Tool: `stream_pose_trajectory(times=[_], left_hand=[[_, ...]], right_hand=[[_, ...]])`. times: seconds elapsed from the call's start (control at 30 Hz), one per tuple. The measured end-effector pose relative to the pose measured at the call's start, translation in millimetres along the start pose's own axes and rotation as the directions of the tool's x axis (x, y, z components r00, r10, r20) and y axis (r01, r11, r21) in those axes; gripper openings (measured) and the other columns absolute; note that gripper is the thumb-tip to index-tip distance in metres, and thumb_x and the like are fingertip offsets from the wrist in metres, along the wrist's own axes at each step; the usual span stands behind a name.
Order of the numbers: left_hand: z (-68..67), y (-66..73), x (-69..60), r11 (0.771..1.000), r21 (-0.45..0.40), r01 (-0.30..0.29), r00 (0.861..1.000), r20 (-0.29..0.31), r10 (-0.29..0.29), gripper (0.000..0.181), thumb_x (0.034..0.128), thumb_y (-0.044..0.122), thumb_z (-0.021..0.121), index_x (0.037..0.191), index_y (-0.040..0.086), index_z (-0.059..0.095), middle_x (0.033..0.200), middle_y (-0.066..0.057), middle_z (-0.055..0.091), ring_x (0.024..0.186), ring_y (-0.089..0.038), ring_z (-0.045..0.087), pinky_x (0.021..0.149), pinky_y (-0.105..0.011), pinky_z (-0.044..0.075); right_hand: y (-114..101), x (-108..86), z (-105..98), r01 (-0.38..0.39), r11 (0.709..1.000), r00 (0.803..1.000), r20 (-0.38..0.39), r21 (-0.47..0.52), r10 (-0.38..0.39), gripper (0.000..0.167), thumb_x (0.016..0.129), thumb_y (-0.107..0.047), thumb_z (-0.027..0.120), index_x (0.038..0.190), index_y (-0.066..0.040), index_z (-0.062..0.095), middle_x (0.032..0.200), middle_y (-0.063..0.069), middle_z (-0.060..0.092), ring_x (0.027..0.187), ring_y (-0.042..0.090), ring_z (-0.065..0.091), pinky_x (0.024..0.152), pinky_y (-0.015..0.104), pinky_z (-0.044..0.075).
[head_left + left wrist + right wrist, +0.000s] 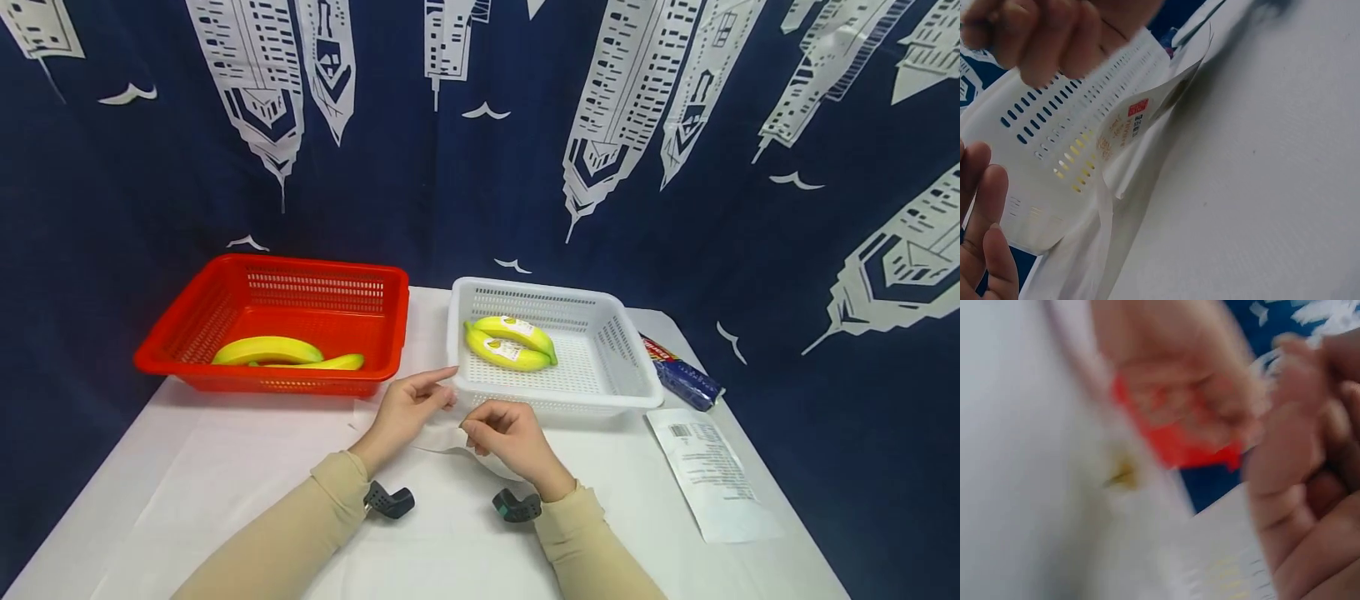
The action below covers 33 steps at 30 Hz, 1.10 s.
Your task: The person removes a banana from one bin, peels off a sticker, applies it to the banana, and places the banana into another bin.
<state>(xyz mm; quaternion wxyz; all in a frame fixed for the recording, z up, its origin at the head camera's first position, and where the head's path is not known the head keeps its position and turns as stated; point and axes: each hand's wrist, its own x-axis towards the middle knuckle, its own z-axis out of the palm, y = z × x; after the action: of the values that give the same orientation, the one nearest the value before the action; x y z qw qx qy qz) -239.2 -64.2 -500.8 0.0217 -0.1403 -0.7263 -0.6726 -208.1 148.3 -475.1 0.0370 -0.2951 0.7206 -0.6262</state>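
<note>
My left hand hovers by the front left corner of the white basket, its fingers loosely extended and holding nothing. To its right, my right hand has thumb and forefinger pinched together. A tiny thin piece shows at those fingertips, too small to name for certain. Below both hands, a thin white strip with red and orange print lies curled on the table. In the right wrist view a blurred yellow mark appears on the pale area below the hands. Two bananas with white labels lie inside the white basket.
On the left, a red basket contains bananas with no labels visible. Right of the white basket are a dark blue packet and a white printed sheet. Behind the table hangs a navy patterned cloth.
</note>
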Motion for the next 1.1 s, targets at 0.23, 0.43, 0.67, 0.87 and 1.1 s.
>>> stream_pose_trajectory(times=[0.23,0.43,0.67,0.87,1.1], left_hand=[[-3.1,-1.7,-3.0,0.999,0.052,-0.014,1.0,0.018,0.013,0.042,0.0982,0.01,0.07,0.139,0.021,0.066,0.093,-0.005,0.077,0.088,-0.016,0.072,0.082,-0.023,0.057],[-4.7,1.7,-4.8,0.995,0.087,-0.042,0.999,0.035,0.039,0.045,0.0971,0.016,0.072,0.141,0.023,0.065,0.096,-0.007,0.076,0.088,-0.017,0.071,0.081,-0.022,0.056],[-16.7,22.9,-18.1,0.897,0.297,-0.326,0.938,-0.016,0.346,0.054,0.0915,0.014,0.079,0.142,0.018,0.063,0.104,0.0,0.075,0.086,-0.01,0.071,0.075,-0.022,0.057],[-76.2,35.6,-34.0,0.622,0.621,-0.477,0.729,-0.116,0.675,0.038,0.0806,0.005,0.085,0.117,0.011,0.077,0.109,-0.006,0.074,0.094,-0.02,0.069,0.084,-0.019,0.052],[-145.6,20.8,-49.6,0.481,0.833,-0.273,0.734,-0.144,0.664,0.04,0.0821,0.03,0.087,0.117,0.013,0.077,0.109,-0.013,0.076,0.106,-0.035,0.062,0.091,-0.054,0.033]], right_hand=[[24,-4.8,8,-0.065,0.998,0.997,-0.033,0.019,0.066,0.02,0.097,-0.004,0.067,0.093,0.015,0.068,0.07,0.011,0.065,0.057,0.006,0.055,0.052,0.021,0.048],[33,-4.6,10,-0.122,0.992,0.991,-0.047,0.021,0.123,0.019,0.098,-0.006,0.068,0.095,0.012,0.07,0.07,0.011,0.064,0.057,0.007,0.054,0.052,0.02,0.045],[38,-5.6,11,-0.181,0.984,0.981,-0.066,-0.003,0.18,0.018,0.098,-0.009,0.069,0.095,0.009,0.072,0.07,0.007,0.065,0.057,0.006,0.054,0.053,0.018,0.045],[38,-5.0,13,-0.197,0.98,0.978,-0.064,0.021,0.198,0.019,0.098,-0.009,0.069,0.096,0.01,0.07,0.071,0.003,0.065,0.058,0.006,0.056,0.052,0.018,0.045],[36,-4.9,12,-0.195,0.981,0.978,-0.071,0.007,0.195,0.019,0.098,-0.011,0.069,0.097,0.008,0.071,0.073,0.004,0.066,0.06,0.007,0.058,0.056,0.019,0.048]])
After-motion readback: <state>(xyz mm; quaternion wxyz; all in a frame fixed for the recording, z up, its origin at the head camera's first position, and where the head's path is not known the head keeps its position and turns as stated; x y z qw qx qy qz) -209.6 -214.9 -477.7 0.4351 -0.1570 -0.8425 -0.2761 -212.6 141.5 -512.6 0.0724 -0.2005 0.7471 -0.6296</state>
